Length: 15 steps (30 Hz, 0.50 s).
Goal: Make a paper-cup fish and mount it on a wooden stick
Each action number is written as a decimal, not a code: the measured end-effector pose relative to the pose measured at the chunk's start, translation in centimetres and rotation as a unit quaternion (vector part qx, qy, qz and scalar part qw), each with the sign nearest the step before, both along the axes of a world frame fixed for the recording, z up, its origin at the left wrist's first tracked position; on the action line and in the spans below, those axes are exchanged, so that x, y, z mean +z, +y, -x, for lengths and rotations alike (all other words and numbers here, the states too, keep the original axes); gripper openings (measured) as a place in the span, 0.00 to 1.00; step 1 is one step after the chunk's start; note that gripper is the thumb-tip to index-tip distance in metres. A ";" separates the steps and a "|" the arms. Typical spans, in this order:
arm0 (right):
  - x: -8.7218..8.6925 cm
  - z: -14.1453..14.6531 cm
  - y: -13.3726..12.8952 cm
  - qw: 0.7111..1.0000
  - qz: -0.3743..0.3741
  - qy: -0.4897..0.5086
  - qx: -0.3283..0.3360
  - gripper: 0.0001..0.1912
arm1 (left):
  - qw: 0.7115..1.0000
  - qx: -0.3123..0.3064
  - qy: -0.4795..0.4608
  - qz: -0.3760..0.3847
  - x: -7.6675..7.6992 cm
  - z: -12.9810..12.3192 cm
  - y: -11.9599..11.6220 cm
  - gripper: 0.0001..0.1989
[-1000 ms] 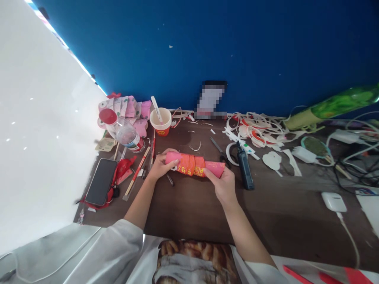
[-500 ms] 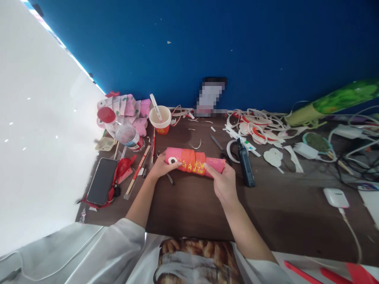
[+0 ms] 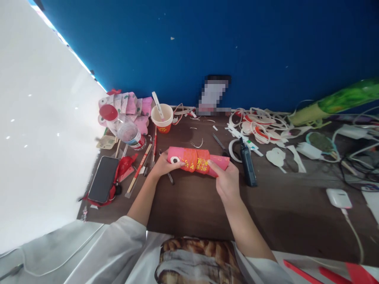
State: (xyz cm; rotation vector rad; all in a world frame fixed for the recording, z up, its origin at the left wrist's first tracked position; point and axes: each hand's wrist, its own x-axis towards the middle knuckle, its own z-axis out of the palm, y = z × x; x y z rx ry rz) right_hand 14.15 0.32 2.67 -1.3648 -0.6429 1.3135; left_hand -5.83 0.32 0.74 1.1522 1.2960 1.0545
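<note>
A pink paper roll (image 3: 218, 165) lies level above the near part of the dark table, with a red-orange band with yellow lettering round its middle and a white-and-black eye on its left end. My left hand (image 3: 164, 164) grips the left end, its thumb on the front below the eye. My right hand (image 3: 228, 179) holds the right end, its thumb pressed at the edge of the band. Several fingers of both hands are hidden behind the roll.
On the left are a phone (image 3: 103, 179), a plastic bottle (image 3: 130, 135), chopsticks (image 3: 138, 170) and a paper cup (image 3: 162, 118). To the right are a dark-handled tool (image 3: 248, 165), a tape ring (image 3: 233, 150), paper scraps (image 3: 276, 157), cables and a white earphone case (image 3: 339, 198).
The view has shifted slightly. The orange band reaches further right along the roll, and less pink shows between it and my right hand. Both hands still hold the roll.
</note>
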 end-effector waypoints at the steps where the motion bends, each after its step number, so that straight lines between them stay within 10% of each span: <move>1: 0.0 0.0 0.0 1.000 0.000 0.003 -0.002 0.17 | 1.000 0.000 0.000 0.003 0.0 0.0 0.0 0.21; 15: -0.2 0.7 -0.2 1.000 -0.001 0.017 0.009 0.16 | 1.000 0.013 0.002 0.009 -0.4 0.1 -0.1 0.21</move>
